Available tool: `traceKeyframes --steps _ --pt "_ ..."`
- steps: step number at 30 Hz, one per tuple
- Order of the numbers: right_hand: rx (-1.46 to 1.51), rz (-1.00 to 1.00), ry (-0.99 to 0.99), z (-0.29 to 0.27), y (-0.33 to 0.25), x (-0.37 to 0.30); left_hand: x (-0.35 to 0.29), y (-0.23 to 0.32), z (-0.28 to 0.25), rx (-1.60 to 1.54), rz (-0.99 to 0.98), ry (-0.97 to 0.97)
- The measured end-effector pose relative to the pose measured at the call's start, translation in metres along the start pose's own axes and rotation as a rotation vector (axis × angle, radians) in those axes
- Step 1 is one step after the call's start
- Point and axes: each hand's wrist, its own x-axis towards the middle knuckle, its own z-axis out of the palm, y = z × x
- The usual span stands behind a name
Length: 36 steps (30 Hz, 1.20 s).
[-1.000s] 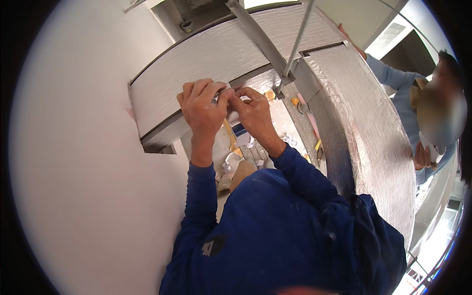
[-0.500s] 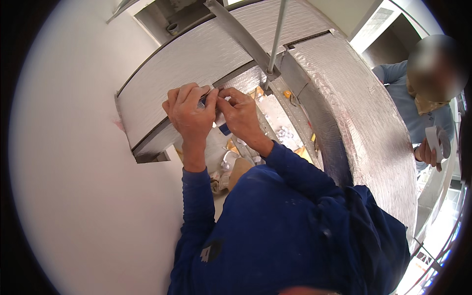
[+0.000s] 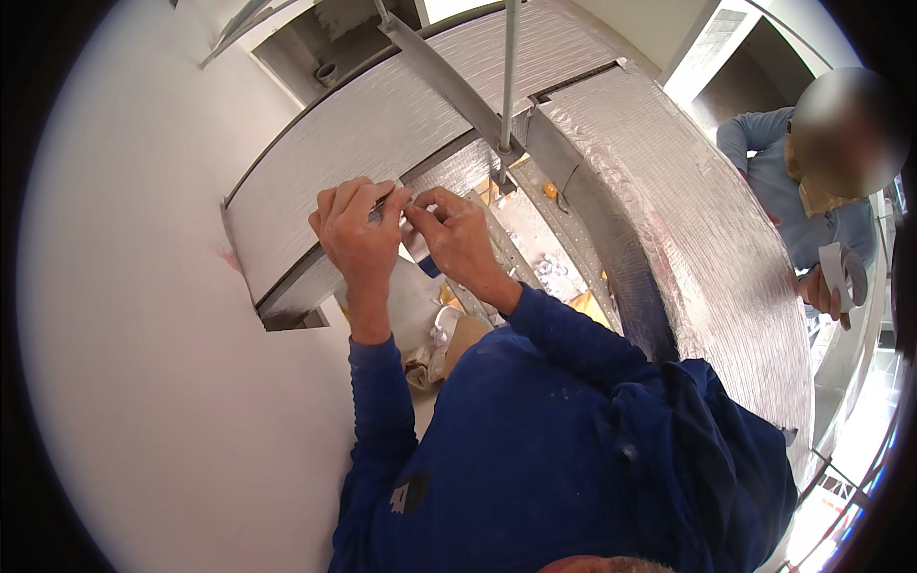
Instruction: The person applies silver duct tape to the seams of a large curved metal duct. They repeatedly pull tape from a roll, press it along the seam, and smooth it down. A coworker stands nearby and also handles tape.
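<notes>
While both hands are up at the foil-wrapped duct (image 3: 382,124), left hand (image 3: 358,234) and right hand (image 3: 458,239) pinch a silver tape strip (image 3: 399,205) together.

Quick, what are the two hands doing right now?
Left hand: fingers pinched shut on a small silvery strip.
Right hand: fingers pinched on the same strip, against the foil-covered duct.

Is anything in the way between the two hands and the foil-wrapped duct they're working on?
Nothing visible. The left hand and right hand are already at the lower edge of the foil-wrapped duct, fingertips pinching something small I cannot make out.
</notes>
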Motion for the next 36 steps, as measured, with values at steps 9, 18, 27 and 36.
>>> traceKeyframes --steps 9,18,27,36 --pt "-0.041 0.086 -0.015 -0.012 0.011 -0.019 -0.001 -0.001 -0.008 0.013 0.023 -0.066" --pt "0.013 0.039 0.003 -0.019 0.018 -0.030 -0.007 -0.010 -0.013 0.005 0.039 -0.087" --pt "-0.125 -0.126 0.104 -0.019 0.016 -0.036 -0.002 0.003 0.001 0.149 0.053 -0.024" --pt "-0.099 -0.104 0.073 -0.022 0.010 -0.039 -0.009 -0.002 -0.007 0.102 0.000 -0.061"
